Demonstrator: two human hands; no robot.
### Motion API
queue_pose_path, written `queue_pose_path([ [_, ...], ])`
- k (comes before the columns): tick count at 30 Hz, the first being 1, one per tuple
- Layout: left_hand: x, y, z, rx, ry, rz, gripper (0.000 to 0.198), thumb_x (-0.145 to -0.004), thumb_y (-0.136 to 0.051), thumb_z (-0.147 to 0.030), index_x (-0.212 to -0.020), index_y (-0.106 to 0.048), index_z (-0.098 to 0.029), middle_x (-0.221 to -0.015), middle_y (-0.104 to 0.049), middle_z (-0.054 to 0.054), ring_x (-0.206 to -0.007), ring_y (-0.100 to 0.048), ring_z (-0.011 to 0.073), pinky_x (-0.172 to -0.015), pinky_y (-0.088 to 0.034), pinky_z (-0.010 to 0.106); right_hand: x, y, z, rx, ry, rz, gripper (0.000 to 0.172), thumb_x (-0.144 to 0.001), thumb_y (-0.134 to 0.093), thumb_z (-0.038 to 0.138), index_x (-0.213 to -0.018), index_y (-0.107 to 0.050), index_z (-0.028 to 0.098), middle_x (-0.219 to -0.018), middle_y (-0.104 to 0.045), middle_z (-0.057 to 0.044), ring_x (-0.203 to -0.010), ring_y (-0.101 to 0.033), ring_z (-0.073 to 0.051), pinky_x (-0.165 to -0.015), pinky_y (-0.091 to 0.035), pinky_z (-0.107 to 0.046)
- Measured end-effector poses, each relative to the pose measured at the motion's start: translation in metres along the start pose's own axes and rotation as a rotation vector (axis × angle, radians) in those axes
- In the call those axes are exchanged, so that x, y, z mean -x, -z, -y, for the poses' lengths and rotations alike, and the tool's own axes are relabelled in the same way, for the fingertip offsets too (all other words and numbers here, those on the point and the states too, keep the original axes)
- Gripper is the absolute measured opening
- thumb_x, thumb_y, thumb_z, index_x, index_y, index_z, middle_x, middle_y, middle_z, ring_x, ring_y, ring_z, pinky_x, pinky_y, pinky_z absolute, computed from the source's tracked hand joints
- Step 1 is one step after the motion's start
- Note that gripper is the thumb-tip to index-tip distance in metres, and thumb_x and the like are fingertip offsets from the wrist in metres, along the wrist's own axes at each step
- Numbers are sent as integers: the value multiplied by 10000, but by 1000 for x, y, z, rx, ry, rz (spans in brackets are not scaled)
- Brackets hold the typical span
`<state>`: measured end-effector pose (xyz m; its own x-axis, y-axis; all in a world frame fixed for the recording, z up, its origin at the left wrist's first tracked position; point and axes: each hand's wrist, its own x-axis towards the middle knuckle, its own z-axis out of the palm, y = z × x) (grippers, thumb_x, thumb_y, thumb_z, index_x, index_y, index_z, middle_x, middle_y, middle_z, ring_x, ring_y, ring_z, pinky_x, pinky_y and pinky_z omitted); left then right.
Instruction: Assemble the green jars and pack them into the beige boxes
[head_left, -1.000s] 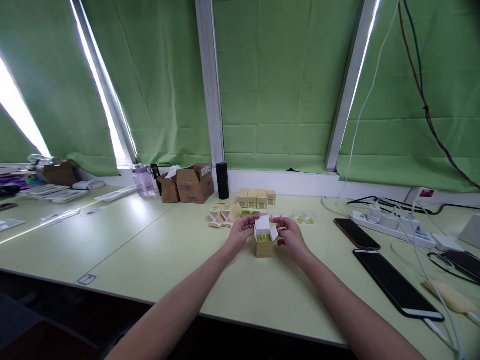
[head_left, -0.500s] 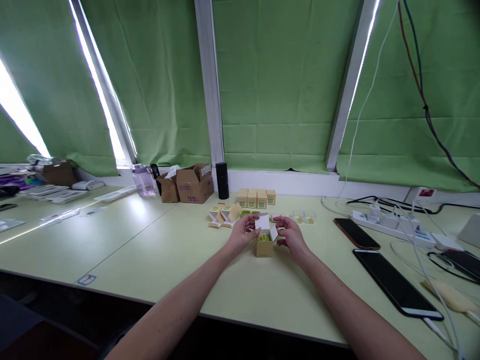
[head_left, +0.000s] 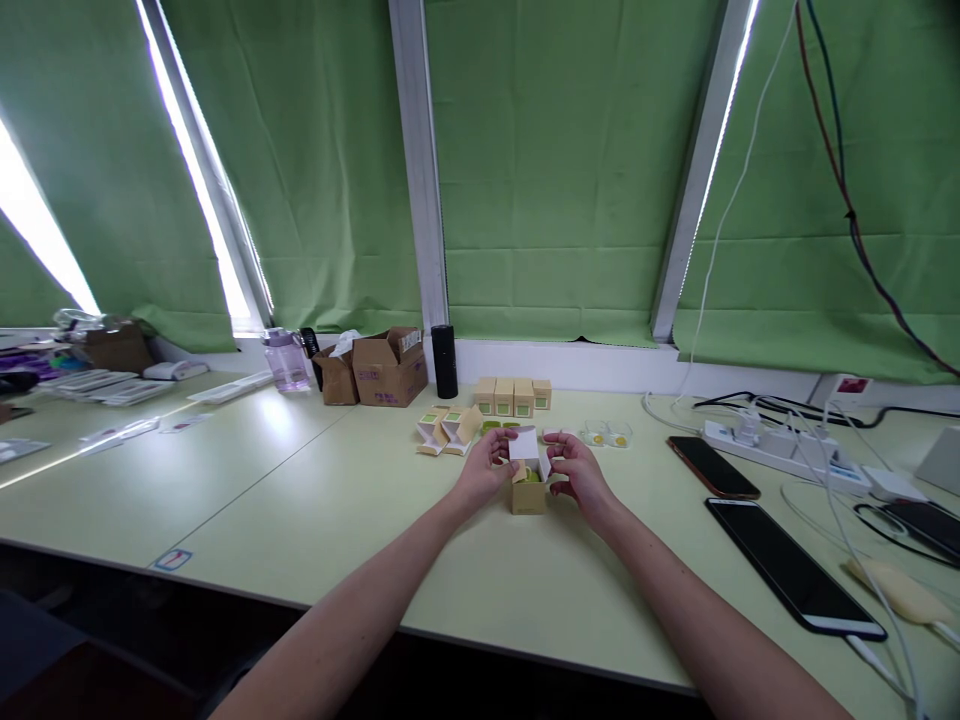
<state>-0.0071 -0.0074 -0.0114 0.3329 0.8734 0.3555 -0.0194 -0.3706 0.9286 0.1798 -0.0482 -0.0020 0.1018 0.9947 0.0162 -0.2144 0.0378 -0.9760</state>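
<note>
A small brown cardboard box (head_left: 529,498) stands upright on the table between my two hands, its white-lined lid raised at the back. Something yellow-green (head_left: 532,476) shows inside it. My left hand (head_left: 486,466) is curled at the box's left side, with the thumb against the left flap and fingertips beside the lid. On the other side my right hand (head_left: 581,468) pinches the right white flap, which stands more upright. Behind my left hand lie green pieces (head_left: 491,426), partly covered. Clear round containers with yellow contents (head_left: 607,438) lie beyond my right hand.
Several closed small boxes (head_left: 514,396) stand in a row at the back. Two opened-out boxes (head_left: 448,430) lie left of them. Phones (head_left: 791,565), a power strip (head_left: 787,455) and cables fill the right side. A large carton (head_left: 390,370) and black cylinder (head_left: 445,362) stand back left.
My right hand has moved slightly left, bringing the right flap inward and more upright. My left hand stays at the left flap, and less of the yellow-green content shows.
</note>
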Motion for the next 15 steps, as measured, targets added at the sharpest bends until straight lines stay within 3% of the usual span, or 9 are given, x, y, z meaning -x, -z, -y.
queue_pose_path([
  [15,2,-1,-3,-8,-15,9,441,-723,-751,-184,-1126,-574,-179,-995,-646,60,-926,-605,193,-808,-435,313,0,-2,-6,63,-9,27,489,-593,-756,312,-1048,-589,252,-797,-541,37,-659,-560,-150,-441,-384,-216],
])
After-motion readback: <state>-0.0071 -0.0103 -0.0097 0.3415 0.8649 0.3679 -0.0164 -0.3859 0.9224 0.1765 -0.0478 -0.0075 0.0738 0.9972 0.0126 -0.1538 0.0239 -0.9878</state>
